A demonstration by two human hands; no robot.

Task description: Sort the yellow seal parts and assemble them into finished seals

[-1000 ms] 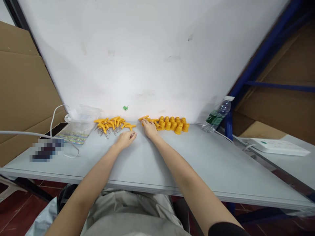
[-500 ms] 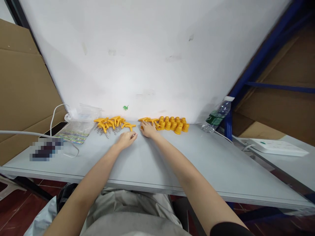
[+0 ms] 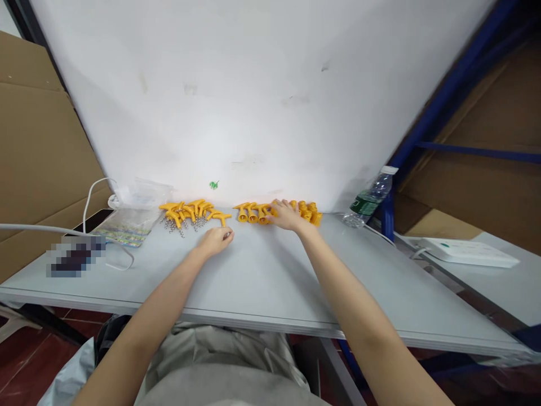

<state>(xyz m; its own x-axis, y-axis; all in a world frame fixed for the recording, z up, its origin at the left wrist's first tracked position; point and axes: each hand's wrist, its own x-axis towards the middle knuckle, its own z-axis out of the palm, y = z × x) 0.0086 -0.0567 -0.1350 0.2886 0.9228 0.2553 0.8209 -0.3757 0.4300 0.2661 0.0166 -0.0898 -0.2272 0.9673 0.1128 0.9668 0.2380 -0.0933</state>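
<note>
My left hand (image 3: 216, 239) rests on the grey table (image 3: 270, 276), fingers curled, just below a yellow T-shaped handle with a metal screw (image 3: 221, 216); what its fingertips hold is too small to name. A heap of the same yellow T-handles (image 3: 186, 212) lies to its left. My right hand (image 3: 287, 215) reaches over a cluster of yellow cup-shaped caps (image 3: 307, 212) at the back, fingers spread on them. Three assembled yellow pieces (image 3: 252, 212) stand in a row between my hands.
A clear plastic bag of small parts (image 3: 127, 225) and a white cable (image 3: 91, 197) lie at the left. A water bottle (image 3: 367, 197) leans at the right by a blue rack post (image 3: 386, 217). A white power strip (image 3: 467, 252) sits on the right. Cardboard stands at both sides.
My right hand has moved right from the middle pieces onto the yellow caps. The left hand has stayed put.
</note>
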